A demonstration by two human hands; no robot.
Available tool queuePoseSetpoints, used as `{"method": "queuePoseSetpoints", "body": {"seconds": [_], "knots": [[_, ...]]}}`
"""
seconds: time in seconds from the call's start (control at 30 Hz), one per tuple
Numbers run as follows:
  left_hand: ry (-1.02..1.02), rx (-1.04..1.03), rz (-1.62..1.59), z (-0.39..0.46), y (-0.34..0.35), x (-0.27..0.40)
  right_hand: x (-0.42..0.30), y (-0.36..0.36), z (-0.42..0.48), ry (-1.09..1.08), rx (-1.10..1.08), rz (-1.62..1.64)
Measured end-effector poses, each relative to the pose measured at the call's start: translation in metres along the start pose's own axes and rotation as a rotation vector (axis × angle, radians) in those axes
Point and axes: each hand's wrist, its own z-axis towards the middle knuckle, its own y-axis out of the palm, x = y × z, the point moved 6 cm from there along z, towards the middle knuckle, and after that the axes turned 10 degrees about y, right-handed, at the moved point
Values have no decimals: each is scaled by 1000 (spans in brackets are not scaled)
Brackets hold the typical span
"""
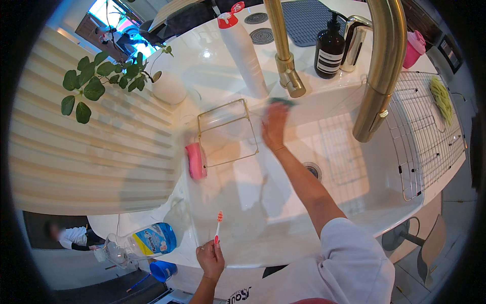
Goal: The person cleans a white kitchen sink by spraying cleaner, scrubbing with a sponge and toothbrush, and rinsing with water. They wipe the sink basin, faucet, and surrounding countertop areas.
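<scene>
A red and white toothbrush (pixel 218 227) with orange bristles is held upright in my left hand (pixel 211 259), low over the near left part of the white sink (pixel 243 243). My right hand (pixel 275 123), slightly blurred, presses a dark green scouring pad (pixel 281 102) against the sink's far rim, close to the base of a white squeeze bottle (pixel 243 57) with a red cap. Left of that hand, a brass wire rack (pixel 228 122) stands at the sink's left side. A pink sponge (pixel 196 161) rests beside the rack.
Two brass faucets (pixel 379 76) rise over the far rim, near a brown soap bottle (pixel 329 53). A metal sink grid (pixel 425 133) with a yellow-green cloth (pixel 441 99) lies right. A potted plant (pixel 169 89) and a blue-liquid bottle (pixel 152 241) stand left. Another person (pixel 78 236) is in the background.
</scene>
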Motion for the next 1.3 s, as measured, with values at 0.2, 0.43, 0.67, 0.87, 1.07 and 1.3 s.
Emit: {"method": "queuePoseSetpoints", "body": {"seconds": [0.2,0.43,0.67,0.87,1.07,1.3], "knots": [[-6,-1,26,-9,-3,-6,48,-35,16,-16,101,-126],[32,-2,-3,-4,0,-6,-13,26,-32,-291,-187,-199],[-40,-35,-59,-6,-3,-7,111,-49,1,1,62,-172],[9,-53,43,-3,2,-6,-57,58,-39,-359,-315,-8],[-17,35,-21,-12,-4,-11,-51,33,-29,-594,-264,-208],[16,79,-14,-6,-6,-7,-113,39,-41,-859,-182,-131]]}}
